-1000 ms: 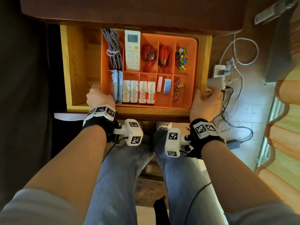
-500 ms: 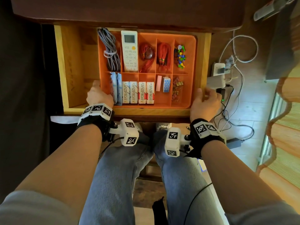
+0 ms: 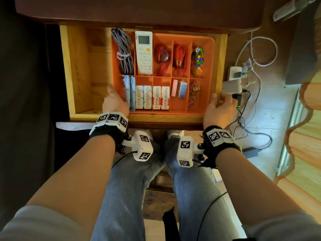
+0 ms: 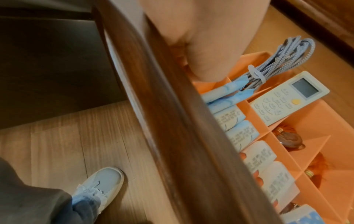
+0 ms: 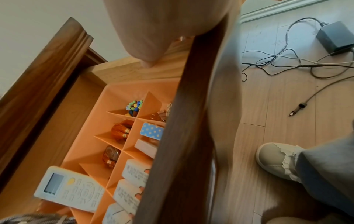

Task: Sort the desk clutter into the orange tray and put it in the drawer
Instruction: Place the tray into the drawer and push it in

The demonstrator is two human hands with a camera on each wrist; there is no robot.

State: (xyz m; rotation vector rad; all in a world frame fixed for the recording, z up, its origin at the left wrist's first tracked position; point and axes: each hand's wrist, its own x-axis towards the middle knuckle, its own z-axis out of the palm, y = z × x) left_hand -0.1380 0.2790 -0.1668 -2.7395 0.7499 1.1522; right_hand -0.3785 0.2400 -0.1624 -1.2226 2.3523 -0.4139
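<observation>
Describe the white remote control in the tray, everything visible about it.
The remote control is a long white plastic handset with a grey screen at its far end, an orange-yellow round button below it, and rows of pale buttons. It lies face up in the second compartment from the left in the far row of the orange tray, its screen end sticking out past the tray's far rim. The grey cable bundle sits in the next compartment to its left. Neither hand touches it.

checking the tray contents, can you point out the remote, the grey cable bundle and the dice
remote point(image 3: 143, 53): head view, on its button pad.
grey cable bundle point(image 3: 123, 51): head view, mid-coil near the white tie.
dice point(image 3: 197, 50): head view, on its white face.
</observation>
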